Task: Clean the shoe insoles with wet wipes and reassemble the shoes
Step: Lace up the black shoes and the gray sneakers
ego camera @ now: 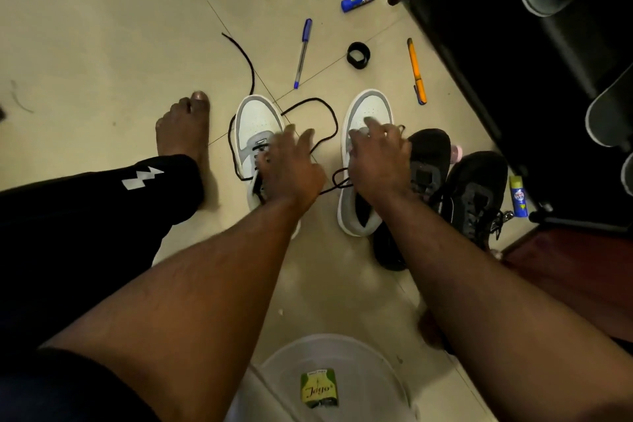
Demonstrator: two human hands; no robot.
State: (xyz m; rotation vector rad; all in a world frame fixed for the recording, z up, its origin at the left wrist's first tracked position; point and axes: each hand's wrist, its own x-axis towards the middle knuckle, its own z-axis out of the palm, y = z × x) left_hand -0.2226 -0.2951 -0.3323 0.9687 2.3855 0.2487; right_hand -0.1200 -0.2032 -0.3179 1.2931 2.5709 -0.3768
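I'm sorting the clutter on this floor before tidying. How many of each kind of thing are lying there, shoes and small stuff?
White-and-grey sneakers: 2
Black shoes: 2
Pens: 2 (blue pen, orange pen)
Blue tubes: 2
Black tape roll: 1
Green sachet: 1
Total: 10

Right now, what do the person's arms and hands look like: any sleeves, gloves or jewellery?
Both forearms are bare to the frame's bottom edge: no sleeves show. The left hand and right hand wear no gloves, and no watch or wristband shows on either wrist. Motion blur makes rings impossible to rule out.
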